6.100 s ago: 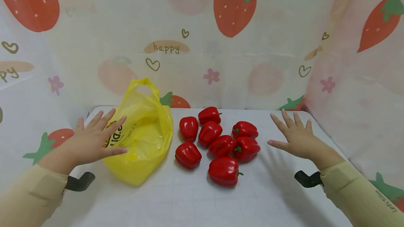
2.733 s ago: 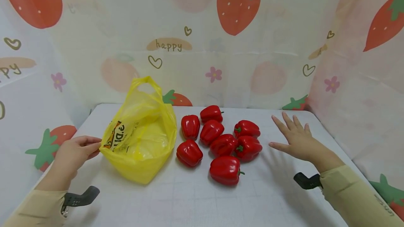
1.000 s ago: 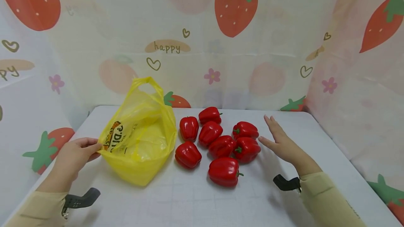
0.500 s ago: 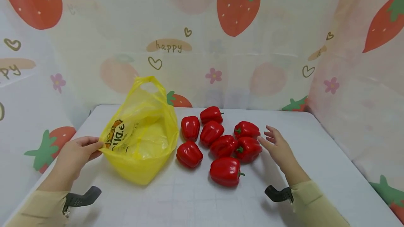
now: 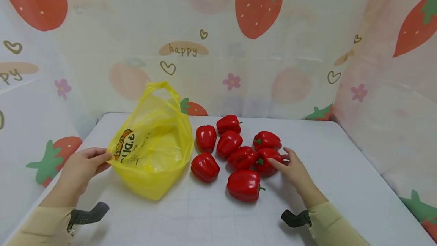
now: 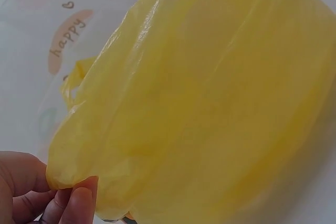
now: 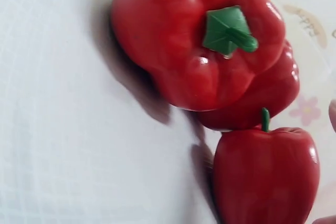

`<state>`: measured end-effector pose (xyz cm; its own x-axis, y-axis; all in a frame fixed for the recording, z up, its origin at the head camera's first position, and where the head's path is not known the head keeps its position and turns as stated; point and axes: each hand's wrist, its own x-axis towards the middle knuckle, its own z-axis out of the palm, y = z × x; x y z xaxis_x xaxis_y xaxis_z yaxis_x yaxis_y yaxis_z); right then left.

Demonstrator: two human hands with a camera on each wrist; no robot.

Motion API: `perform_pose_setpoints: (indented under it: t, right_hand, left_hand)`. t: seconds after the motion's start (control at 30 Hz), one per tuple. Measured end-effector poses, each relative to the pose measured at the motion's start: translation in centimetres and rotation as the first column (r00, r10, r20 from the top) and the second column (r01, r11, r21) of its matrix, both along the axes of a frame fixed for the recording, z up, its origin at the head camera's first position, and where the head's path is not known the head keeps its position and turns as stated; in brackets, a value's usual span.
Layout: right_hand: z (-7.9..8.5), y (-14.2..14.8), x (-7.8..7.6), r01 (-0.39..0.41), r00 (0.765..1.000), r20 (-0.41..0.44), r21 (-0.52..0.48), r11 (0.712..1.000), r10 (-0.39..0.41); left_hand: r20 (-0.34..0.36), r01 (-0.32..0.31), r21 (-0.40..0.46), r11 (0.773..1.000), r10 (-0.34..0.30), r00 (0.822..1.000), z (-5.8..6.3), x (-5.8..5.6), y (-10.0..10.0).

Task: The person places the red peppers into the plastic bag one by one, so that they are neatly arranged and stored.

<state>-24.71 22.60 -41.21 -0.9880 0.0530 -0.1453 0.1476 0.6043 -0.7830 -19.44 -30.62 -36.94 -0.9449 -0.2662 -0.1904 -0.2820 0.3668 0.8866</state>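
On the left in the head view a yellow plastic bag (image 5: 153, 170) stands with its mouth wide. My left hand (image 5: 82, 166) pinches its left rim between thumb and fingers; the left wrist view shows the same pinch on the bag (image 6: 178, 108) close up. Several red bell peppers (image 5: 228, 144) lie grouped right of the bag. At the group's right side my right hand (image 5: 293, 170) is around one bell pepper (image 5: 264, 162), thumb in front, other fingers on its far right side. In the right wrist view, only slivers of fingers show beside that bell pepper (image 7: 265, 177), with a gap visible.
The peppers lie on a white table (image 5: 191, 219). Another bell pepper (image 5: 243, 186) is nearest the front, its stem pointing right. Behind and at both sides hangs a strawberry-patterned curtain (image 5: 211, 22). A black wrist mount (image 5: 295, 218) sticks out from the right sleeve.
My left hand, spread earlier, moved to the bag's rim and has held it since. The right hand has come left and down to the rightmost peppers, fingers bending. The peppers lie as before.
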Motion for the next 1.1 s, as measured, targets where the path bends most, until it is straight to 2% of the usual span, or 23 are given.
perform_pose_setpoints:
  t: [0.17,0.33,0.57,0.83,1.1]
  right_hand:
    - [-0.9,-0.5,-0.2,-0.015,1.000,0.007,0.059,0.998,0.015]
    - [-1.4,-0.7,-0.2,-0.032,0.999,0.002,0.107,0.994,0.032]
    - [-1.0,-1.1,-0.2,-0.046,0.999,-0.016,0.096,0.994,0.047]
    - [-0.7,-1.2,-0.1,-0.024,1.000,-0.006,0.094,0.995,0.025]
    - [0.0,-0.4,0.0,-0.014,0.997,-0.072,0.058,0.998,0.018]
  left_hand:
    - [-0.018,-0.006,0.003,1.000,0.006,1.000,-0.2,0.0,-0.2]
    - [0.010,0.001,-0.012,1.000,-0.001,1.000,-0.4,0.0,-0.3]
    - [0.002,-0.002,0.005,1.000,0.002,1.000,-0.5,0.1,-0.3]
    - [0.014,-0.002,-0.008,1.000,0.002,1.000,-0.4,0.1,-0.3]
    - [0.014,-0.005,0.000,1.000,0.005,1.000,-0.7,-0.1,-0.4]
